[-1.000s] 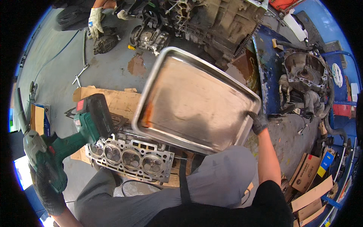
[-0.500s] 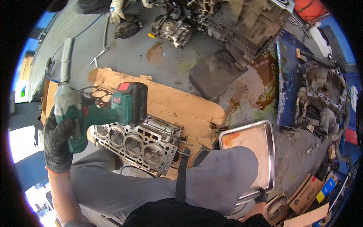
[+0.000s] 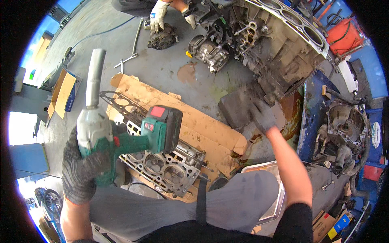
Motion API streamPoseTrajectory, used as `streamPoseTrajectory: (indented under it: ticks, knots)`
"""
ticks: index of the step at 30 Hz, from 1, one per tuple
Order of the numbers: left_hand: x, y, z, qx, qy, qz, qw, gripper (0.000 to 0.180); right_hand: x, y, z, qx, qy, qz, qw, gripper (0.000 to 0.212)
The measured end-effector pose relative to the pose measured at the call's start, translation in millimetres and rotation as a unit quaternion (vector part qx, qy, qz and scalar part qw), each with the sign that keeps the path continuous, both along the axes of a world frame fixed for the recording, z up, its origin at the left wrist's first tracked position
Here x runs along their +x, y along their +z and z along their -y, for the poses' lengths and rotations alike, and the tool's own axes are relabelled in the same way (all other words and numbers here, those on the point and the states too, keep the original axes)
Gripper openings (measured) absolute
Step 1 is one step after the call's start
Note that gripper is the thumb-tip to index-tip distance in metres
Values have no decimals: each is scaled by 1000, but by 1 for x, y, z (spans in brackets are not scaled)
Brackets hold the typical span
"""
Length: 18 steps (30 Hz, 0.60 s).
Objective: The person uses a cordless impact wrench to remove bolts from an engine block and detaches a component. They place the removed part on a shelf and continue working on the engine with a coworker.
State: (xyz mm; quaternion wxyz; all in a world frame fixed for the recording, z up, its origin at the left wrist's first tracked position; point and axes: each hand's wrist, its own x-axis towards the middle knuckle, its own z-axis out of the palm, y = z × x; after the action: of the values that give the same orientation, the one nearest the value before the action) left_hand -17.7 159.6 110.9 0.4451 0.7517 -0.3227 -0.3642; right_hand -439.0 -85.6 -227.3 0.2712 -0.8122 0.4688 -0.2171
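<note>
My left hand (image 3: 83,170), in a dark knit glove, is wrapped round a green and grey cordless impact wrench (image 3: 95,133). A long grey socket (image 3: 95,77) points upward from its nose, and its black battery (image 3: 172,128) sits to the right. Behind and below the tool, a cylinder head (image 3: 167,167) with its valves showing lies on flattened cardboard (image 3: 202,125), partly hidden. My right hand (image 3: 262,117), also dark-gloved and blurred, stretches forward with nothing visible in it. Its fingers look extended, over or near a dark mat (image 3: 235,109) beside the engine block (image 3: 279,52).
A co-worker's white-gloved hand (image 3: 159,18) touches a dirty round part (image 3: 163,37) at the back. A metal tray (image 3: 279,198) lies beside my right knee. Fluid (image 3: 292,111) is spilled near the block. A gearbox housing (image 3: 345,123) stands at right; a cross-shaped wrench (image 3: 126,60) lies ahead.
My right hand has swung from low beside the tray up and forward toward the mat and block. The impact wrench in my left hand shows further right and lower; the whole view has shifted.
</note>
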Motion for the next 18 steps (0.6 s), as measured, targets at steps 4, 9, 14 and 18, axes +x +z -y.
streamPoseTrajectory:
  ticks: [4,9,14,18]
  knots:
    - [13,4,-25,32,36,18,999,72,143,-9,145,-37,-251,-1,967,40]
    - [37,-1,-55,50,41,45,997,61,201,-25,218,15,-435,322,841,50]
    - [49,-11,-75,85,122,2,989,52,221,-7,211,-4,-523,279,805,38]
    - [54,-14,-83,114,122,31,985,48,236,-3,210,-9,-517,299,802,40]
